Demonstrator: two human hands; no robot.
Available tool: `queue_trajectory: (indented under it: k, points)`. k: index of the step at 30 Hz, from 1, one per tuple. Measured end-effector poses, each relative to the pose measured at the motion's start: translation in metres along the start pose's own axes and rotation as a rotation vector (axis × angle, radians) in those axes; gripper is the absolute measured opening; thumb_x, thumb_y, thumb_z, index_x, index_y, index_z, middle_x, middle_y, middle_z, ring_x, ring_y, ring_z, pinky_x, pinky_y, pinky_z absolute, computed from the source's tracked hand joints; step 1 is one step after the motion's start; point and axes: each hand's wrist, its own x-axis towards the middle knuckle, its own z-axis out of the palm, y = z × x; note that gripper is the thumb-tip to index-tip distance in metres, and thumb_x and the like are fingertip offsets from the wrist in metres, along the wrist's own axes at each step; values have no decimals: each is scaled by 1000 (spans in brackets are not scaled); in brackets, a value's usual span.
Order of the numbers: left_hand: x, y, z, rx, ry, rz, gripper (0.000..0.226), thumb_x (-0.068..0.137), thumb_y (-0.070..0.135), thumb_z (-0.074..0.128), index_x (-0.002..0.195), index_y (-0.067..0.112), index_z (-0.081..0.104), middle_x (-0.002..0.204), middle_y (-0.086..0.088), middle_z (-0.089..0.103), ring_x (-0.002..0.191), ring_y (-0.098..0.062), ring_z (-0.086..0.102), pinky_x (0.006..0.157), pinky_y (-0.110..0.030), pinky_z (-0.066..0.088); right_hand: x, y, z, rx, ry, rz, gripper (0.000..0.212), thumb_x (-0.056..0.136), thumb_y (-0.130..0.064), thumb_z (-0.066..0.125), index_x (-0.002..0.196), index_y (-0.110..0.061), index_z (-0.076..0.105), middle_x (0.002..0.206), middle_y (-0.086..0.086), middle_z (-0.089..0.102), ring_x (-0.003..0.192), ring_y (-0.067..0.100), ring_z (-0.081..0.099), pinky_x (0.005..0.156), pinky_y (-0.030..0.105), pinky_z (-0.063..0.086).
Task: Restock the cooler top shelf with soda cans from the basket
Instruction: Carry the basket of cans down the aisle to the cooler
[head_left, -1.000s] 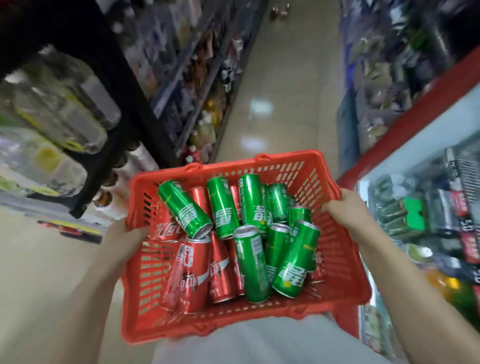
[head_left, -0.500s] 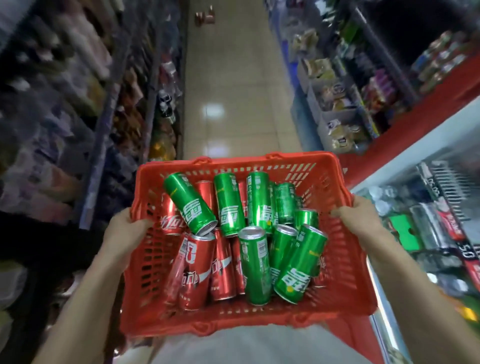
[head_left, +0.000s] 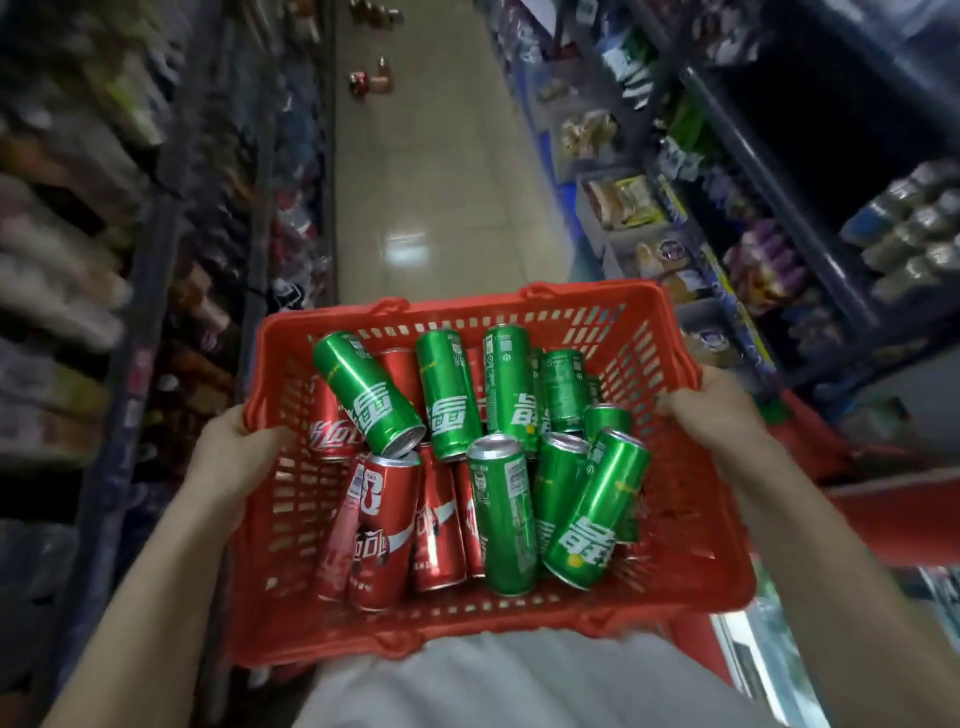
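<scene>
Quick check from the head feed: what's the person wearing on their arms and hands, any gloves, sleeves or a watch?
Nothing on either. The left hand and right hand are bare, no gloves or rings visible. Both forearms are bare to the frame edge, with no sleeves, watch or bands. A light grey garment covers the torso.

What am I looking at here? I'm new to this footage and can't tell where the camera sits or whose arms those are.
There is no machine here. The camera is worn on a person's head and looks forward and down, so the two bare arms are that person's own. The left hand and the right hand each grip a side rim of a red plastic basket, held in front of the body. Inside lie green soda cans and red soda cans, piled loosely on their sides. Beyond the basket a tiled shop aisle runs ahead between stocked shelves, which are blurred. Nothing but the basket is held.
</scene>
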Motion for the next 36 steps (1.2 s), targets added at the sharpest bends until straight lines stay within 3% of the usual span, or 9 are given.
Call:
queue_trajectory:
  k: [2, 5, 9, 12, 17, 21, 28, 36]
  points:
    - [31, 35, 8, -24, 22, -20, 12, 78, 14, 75, 89, 12, 71, 77, -12, 72, 69, -30, 68, 78, -47, 58, 45, -36, 0, -3, -24, -8, 35, 57, -33, 68, 88, -18, 70, 87, 7, 76, 82, 33, 73, 81, 50, 62]
    - [101, 74, 16, -15, 14, -23, 26, 60, 31, 70, 85, 22, 74, 80, -11, 77, 77, -37, 74, 80, -56, 61, 93, -95, 6, 5, -81, -17, 12, 78, -17, 72, 83, -22, 62, 94, 8, 70, 73, 23, 65, 73, 34, 57]
    - [196, 129, 32, -18, -28, -31, 18, 65, 23, 72, 83, 24, 75, 82, -15, 77, 81, -42, 74, 82, -58, 61, 169, -159, 30, 11, -20, 7, 16, 69, -21, 68, 86, -21, 69, 76, 1, 74, 66, 26, 70, 73, 44, 62]
    - [272, 179, 36, -13, -51, -3, 18, 67, 25, 72, 82, 34, 75, 82, -10, 78, 80, -37, 75, 83, -56, 62, 219, -216, 47, 25, 5, 44, 23, 71, -22, 69, 93, -21, 71, 77, 0, 77, 68, 25, 74, 76, 46, 63]
    - [385, 274, 42, 24, -42, 25, 11, 71, 19, 74, 81, 19, 70, 75, -5, 73, 78, -34, 71, 75, -42, 56, 301, -310, 66, 38, 13, 63, 22, 70, -25, 69, 92, -26, 71, 74, -2, 77, 69, 27, 75, 76, 46, 63]
    - [472, 331, 58, 33, -17, 23, 12, 74, 15, 73, 86, 16, 72, 78, -12, 76, 76, -37, 73, 80, -53, 60, 395, -375, 79, 31, 25, 25, 32, 62, -29, 67, 92, -20, 71, 75, -1, 76, 70, 27, 74, 75, 46, 62]
    - [606, 437, 108, -31, 69, -43, 11, 82, 6, 72, 90, 13, 71, 84, -17, 76, 79, -41, 74, 82, -60, 62, 574, -516, 87, -14, -27, -75, 5, 78, -16, 70, 82, -18, 68, 77, 3, 73, 71, 26, 69, 72, 37, 58]
    - [780, 559, 146, -43, 71, -70, 28, 61, 25, 70, 87, 21, 75, 81, -12, 78, 79, -39, 75, 82, -59, 62, 745, -659, 103, -32, -62, -74, 13, 81, -10, 69, 91, -18, 69, 81, 2, 71, 72, 23, 67, 67, 31, 51]
